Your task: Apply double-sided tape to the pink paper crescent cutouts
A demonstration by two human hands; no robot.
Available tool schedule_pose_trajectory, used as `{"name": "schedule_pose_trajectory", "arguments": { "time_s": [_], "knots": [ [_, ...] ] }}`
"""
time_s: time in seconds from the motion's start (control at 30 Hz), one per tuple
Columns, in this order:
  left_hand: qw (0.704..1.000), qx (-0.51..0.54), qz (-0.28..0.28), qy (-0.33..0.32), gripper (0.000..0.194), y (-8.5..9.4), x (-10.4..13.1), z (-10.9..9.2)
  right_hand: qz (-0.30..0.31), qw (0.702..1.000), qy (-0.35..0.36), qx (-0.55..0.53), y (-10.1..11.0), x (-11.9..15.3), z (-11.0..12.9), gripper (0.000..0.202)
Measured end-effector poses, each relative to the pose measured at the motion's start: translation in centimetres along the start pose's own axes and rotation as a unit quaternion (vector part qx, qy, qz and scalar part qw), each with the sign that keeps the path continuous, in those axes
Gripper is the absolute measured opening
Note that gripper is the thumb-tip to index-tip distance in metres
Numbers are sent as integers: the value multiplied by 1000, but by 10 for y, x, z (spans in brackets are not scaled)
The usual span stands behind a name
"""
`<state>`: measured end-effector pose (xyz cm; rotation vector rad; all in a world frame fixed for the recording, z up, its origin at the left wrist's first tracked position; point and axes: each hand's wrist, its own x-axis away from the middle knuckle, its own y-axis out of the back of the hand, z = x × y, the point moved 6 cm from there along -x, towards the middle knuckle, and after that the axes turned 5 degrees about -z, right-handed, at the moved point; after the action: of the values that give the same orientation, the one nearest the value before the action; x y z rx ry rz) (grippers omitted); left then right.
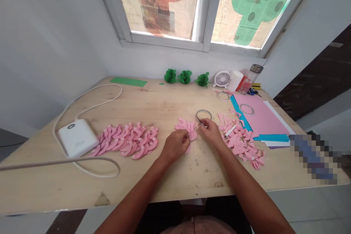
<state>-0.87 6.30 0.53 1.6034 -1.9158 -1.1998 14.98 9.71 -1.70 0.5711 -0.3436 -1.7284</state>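
My left hand (177, 144) is closed in a pinch near the middle of the table, with part of a pink paper cutout (188, 149) showing under its fingers. Just beyond it lies a small pile of pink paper cutouts (192, 131). My right hand (211, 132) pinches the near edge of a thin roll of tape (203, 110), which looks flat on the wood. To the left, curved pink paper pieces (134, 140) are lined up in overlapping rows. Pink paper scraps (241, 144) are heaped beside my right forearm.
A white power bank (78, 139) with a looping cable stands on the left. Green paper balls (185, 76), a small fan (222, 79) and a glass bottle (248, 80) line the wall. Pink sheets (263, 113) bear another tape roll (247, 109) on the right.
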Motion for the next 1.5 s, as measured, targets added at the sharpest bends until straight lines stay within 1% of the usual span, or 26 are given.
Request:
{"name": "schedule_pose_trajectory", "arguments": {
  "time_s": [0.1,0.2,0.23,0.3,0.37,0.43,0.5,0.57,0.63,0.67,0.73,0.83,0.9,0.97,1.03,1.13,1.23,1.33,1.4,1.43,1.5],
  "knots": [
    [997,68,-15,29,9,5,-3,1,-55,998,-15,10,29,-11,-13,27],
    [986,159,-21,38,11,3,-9,-4,-97,994,-26,30,53,-20,-22,29],
    [983,179,-15,35,12,0,-11,-7,-105,993,-27,37,59,-21,-24,29],
    [981,191,15,24,12,-8,-14,-15,-115,992,-28,46,65,-24,-26,28],
    [984,168,51,2,12,-18,-15,-23,-121,991,-28,49,68,-25,-27,29],
    [993,105,60,-19,12,-23,-15,-27,-128,990,-28,49,68,-25,-29,31],
    [999,14,31,-32,11,-22,-15,-28,-134,989,-29,45,67,-24,-31,33],
    [997,-67,-16,-37,10,-17,-16,-27,-138,989,-30,39,65,-23,-34,35],
    [991,-110,-58,-45,14,-13,-20,-27,-143,989,-32,30,65,-22,-36,36],
    [989,-117,-70,-52,16,-13,-23,-28,-147,988,-34,21,65,-21,-38,37],
    [988,-115,-77,-74,18,-15,-32,-32,-156,987,-41,0,65,-20,-40,38],
    [985,-117,-59,-112,16,-27,-50,-43,-163,985,-49,-26,65,-17,-41,38],
    [983,-127,-40,-123,12,-39,-63,-50,-167,984,-50,-35,65,-16,-40,38],
    [984,-129,-27,-122,9,-50,-75,-55,-172,983,-51,-45,65,-15,-39,38],
    [986,-122,-26,-109,6,-58,-85,-57,-175,982,-51,-55,66,-15,-38,37],
    [989,-109,-27,-97,6,-64,-94,-56,-184,979,-52,-70,69,-17,-37,35],
    [991,-94,-30,-94,10,-59,-93,-56,-198,973,-62,-100,72,-17,-35,35],
    [994,-51,-43,-89,10,-42,-84,-56,-208,964,-81,-145,75,-14,-31,36],
    [993,72,-60,-73,9,-28,-74,-56,-202,956,-100,-189,75,-11,-27,36],
    [989,120,-55,-71,10,-23,-68,-57,-192,951,-108,-218,74,-10,-24,35],
    [981,179,-58,-56,10,-15,-58,-57,-158,940,-107,-282,71,-7,-17,32]
  ]
}}
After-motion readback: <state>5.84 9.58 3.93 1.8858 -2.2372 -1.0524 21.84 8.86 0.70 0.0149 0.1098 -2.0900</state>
